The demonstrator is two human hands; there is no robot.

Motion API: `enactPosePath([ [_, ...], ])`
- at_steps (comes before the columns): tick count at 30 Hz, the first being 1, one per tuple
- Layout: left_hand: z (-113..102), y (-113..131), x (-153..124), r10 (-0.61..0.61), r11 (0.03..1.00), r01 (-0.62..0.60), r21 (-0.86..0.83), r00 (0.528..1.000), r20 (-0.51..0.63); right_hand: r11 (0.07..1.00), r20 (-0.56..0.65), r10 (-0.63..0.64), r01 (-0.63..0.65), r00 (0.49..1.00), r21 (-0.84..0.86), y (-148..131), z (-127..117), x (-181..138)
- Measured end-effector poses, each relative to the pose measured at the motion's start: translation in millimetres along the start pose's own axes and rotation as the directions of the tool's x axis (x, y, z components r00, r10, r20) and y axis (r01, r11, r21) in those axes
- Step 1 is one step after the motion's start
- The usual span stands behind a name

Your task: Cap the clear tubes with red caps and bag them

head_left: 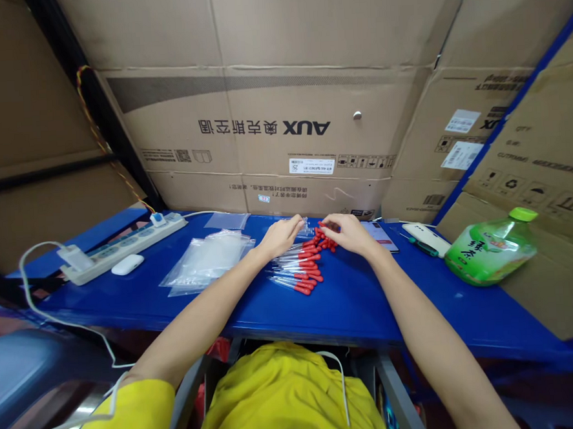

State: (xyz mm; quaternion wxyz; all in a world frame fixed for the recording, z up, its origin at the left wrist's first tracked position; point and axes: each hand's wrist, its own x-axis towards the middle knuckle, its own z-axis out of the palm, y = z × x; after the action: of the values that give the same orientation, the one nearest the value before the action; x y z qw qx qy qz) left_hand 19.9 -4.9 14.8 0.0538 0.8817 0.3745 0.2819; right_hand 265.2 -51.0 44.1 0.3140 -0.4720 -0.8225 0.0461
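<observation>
Glass droppers (297, 269) with red rubber bulbs lie in a row on the blue table, their bulbs toward the right. Beyond them is a small pile of clear glass tubes (307, 228), and beside it a heap of loose red rubber bulbs (326, 241). My left hand (282, 235) is at the left edge of the tubes, its fingers curled together; what they pinch is hidden. Over the loose bulbs, my right hand (350, 232) has thumb and fingertips closed on a red rubber bulb.
Clear zip bags (206, 261) lie stacked left of the droppers. A power strip (128, 245) with a charger and a white earbud case (127, 264) are farther left. A phone (379, 236), a white device (426, 238) and a green tea bottle (490, 250) stand right. Cardboard (260, 93) walls the back.
</observation>
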Motion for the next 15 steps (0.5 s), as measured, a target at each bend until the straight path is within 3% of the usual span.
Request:
enactPosePath([
  [6,0,7,0,0.032,0.991,-0.036,-0.126,0.999,-0.038,0.998,-0.012,-0.003,0.003,1.000,0.066,-14,23,1],
  [15,-5,10,-1,0.108,0.983,-0.111,-0.149,0.994,-0.031,0.979,-0.172,0.059,-0.023,0.983,0.205,-27,24,2],
])
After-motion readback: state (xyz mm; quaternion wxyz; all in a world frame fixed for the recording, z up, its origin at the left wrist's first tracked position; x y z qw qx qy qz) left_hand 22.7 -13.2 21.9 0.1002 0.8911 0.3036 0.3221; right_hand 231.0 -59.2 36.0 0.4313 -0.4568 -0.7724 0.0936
